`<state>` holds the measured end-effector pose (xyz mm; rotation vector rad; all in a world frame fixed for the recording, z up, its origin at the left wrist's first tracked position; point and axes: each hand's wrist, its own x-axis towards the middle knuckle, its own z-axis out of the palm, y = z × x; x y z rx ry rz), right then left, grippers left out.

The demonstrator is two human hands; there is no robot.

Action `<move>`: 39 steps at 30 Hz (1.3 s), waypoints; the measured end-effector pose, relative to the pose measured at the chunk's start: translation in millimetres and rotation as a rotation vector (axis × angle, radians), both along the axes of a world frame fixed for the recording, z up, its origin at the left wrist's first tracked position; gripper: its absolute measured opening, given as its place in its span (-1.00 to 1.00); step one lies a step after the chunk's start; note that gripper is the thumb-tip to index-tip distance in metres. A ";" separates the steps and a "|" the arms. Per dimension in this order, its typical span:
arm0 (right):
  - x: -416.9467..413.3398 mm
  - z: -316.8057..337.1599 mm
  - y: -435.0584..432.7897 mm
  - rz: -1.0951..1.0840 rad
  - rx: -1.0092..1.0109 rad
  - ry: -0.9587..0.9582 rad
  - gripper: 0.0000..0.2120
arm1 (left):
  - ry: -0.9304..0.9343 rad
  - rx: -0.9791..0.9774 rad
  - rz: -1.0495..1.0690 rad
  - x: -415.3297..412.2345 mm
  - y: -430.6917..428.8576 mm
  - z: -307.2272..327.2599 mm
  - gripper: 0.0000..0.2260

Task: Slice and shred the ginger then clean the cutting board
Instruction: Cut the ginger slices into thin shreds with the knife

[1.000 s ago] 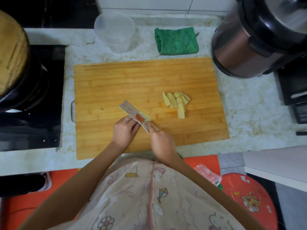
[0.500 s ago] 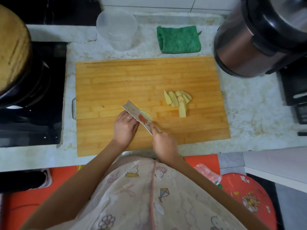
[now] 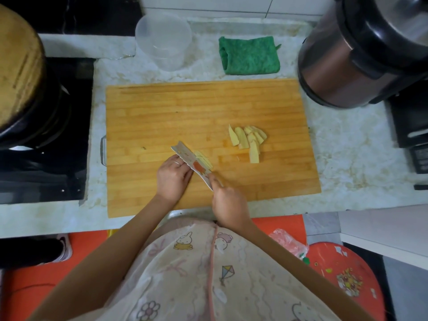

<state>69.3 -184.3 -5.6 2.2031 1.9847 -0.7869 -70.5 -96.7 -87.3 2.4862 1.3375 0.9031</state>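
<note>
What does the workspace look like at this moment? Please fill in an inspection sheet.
Surface: pale marble counter carrying a wooden cutting board.
Job's things: a fan of ginger slices lies on the board's right half; a small stack of ginger lies against the knife; a folded green cloth sits behind the board.
Clutter: clear plastic cup behind the board; small scraps on the wood.
Grippers: left hand steadies the stack beside the blade; right hand has its grip on the knife handle.
Cables: nothing seen.
Surroundings: dark pot on a black cooktop to the left, rice cooker to the right, orange floor mat below.
</note>
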 end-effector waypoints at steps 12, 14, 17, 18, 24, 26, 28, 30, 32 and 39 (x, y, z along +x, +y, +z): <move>-4.1 1.6 5.4 0.004 -0.002 -0.045 -0.38 | -0.019 -0.017 0.002 0.1 -0.1 3.8 -0.79; -3.0 4.9 1.0 -0.006 -0.018 -0.021 -0.39 | -0.003 -0.019 0.016 -0.6 0.5 2.2 -0.78; -4.9 7.1 -2.4 -0.019 -0.026 -0.012 -0.39 | 0.011 -0.017 0.021 -1.1 -1.5 1.2 -0.79; -4.9 6.8 -2.3 -0.018 -0.025 -0.015 -0.39 | 0.014 -0.020 0.021 -1.1 -1.4 1.1 -0.79; -10.7 0.3 6.1 0.006 -0.028 -0.077 -0.36 | -0.009 -0.080 0.031 -1.6 -0.1 -1.7 -0.79; -12.1 -1.7 8.0 0.000 -0.010 -0.073 -0.35 | -0.028 -0.092 0.034 -1.8 -0.5 -1.4 -0.80; -10.3 -0.8 7.6 0.000 0.012 -0.054 -0.37 | -0.033 -0.094 0.031 -1.7 -0.6 0.0 -0.81; -7.0 1.8 5.3 0.015 0.009 -0.026 -0.40 | -0.042 -0.099 0.040 -0.9 -0.4 0.9 -0.80; -6.1 6.1 0.7 0.007 -0.018 0.002 -0.40 | -0.058 -0.103 0.038 -1.3 -0.8 0.8 -0.79; -6.4 6.5 -1.2 -0.001 -0.037 0.000 -0.38 | -0.062 -0.093 0.026 -2.1 -0.4 -1.8 -0.78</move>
